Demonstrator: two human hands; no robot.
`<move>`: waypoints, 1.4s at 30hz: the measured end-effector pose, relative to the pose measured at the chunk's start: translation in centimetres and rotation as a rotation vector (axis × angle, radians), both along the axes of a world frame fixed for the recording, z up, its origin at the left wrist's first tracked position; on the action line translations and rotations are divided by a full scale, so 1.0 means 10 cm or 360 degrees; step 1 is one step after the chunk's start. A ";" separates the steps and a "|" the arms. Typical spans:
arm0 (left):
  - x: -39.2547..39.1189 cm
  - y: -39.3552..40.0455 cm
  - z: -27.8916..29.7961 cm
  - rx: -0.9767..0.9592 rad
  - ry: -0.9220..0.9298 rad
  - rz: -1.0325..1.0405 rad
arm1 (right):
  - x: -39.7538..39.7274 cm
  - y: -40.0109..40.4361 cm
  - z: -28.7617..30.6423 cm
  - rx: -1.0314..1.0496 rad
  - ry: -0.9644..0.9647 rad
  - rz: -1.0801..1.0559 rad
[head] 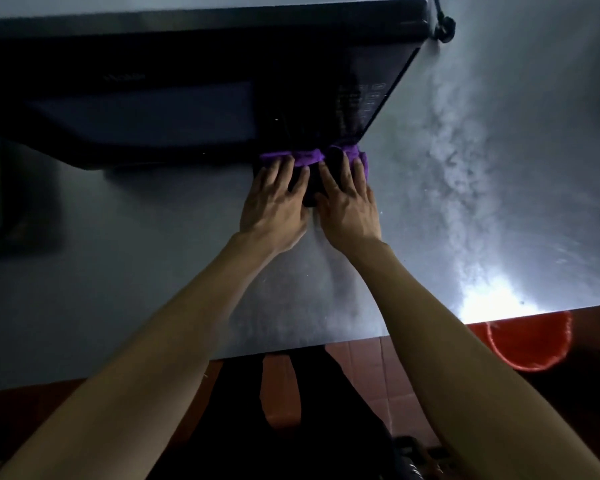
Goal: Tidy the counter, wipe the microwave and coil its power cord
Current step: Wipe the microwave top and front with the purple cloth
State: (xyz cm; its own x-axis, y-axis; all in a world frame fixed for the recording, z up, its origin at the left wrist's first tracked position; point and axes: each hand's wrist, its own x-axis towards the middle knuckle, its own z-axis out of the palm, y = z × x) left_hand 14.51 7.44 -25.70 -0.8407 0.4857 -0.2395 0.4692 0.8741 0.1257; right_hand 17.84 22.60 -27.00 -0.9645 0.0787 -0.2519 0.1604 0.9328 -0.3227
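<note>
Fingers (300,178) of left hand (274,206) straight and slightly spread, lying flat; tips reach the purple cloth (307,158). Right hand (349,209) same: fingers straight, a little apart, tips on or just over the cloth. Thumbs nearly meet at the middle. Nothing pinched or gripped that I can see.

Between and under both hands there's a dark patch, black, roughly rectangular. Can't tell if it's a dark part of the cloth, a separate thing or shadow. Too dim.

Cloth: soft, bunched, fuzzy-looking, lies as a narrow band along the bottom front edge of the microwave (174,109), at its right front corner. How much of it sits under the hands is hidden.

Microwave: black, boxy, glossy door with a darker window; keypad on the right only faint marks, unreadable. Brand lettering on the door blurred. Left side cut off by the frame edge. It stands on the surface (482,202), towards the far side.

Power cord (444,27): black, only a short bit with a lump visible at the microwave's far right corner; the rest out of view.

Surface: grey, metallic-looking, smooth, with cloudy smears and a strong glare spot near the right front edge.

Below the edge: reddish tiled floor (371,368), a red round bucket (530,344) partly hidden by the surface.
</note>
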 end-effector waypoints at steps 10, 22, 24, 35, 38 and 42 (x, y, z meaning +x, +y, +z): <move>0.25 0.36 0.04 0.0057 -0.0057 0.0099 | 0.23 0.37 -0.01 0.0017 0.0046 0.0082; 1.04 -0.37 0.06 0.0179 -0.0059 0.0234 | 0.91 -0.36 0.02 0.0041 0.0044 0.0172; 1.05 -0.56 0.07 0.0187 -0.0053 0.0240 | 0.92 -0.55 0.03 0.0039 0.0033 0.0180; 1.11 -1.92 0.01 0.0203 0.0057 0.0281 | 0.80 -1.84 0.09 0.0066 -0.0082 0.0371; 1.14 -2.28 0.01 0.0188 0.0079 0.0303 | 0.77 -2.17 0.09 0.0030 -0.0066 0.0421; 1.19 -2.66 -0.01 0.0189 0.0089 0.0304 | 0.81 -2.51 0.07 0.0019 -0.0043 0.0442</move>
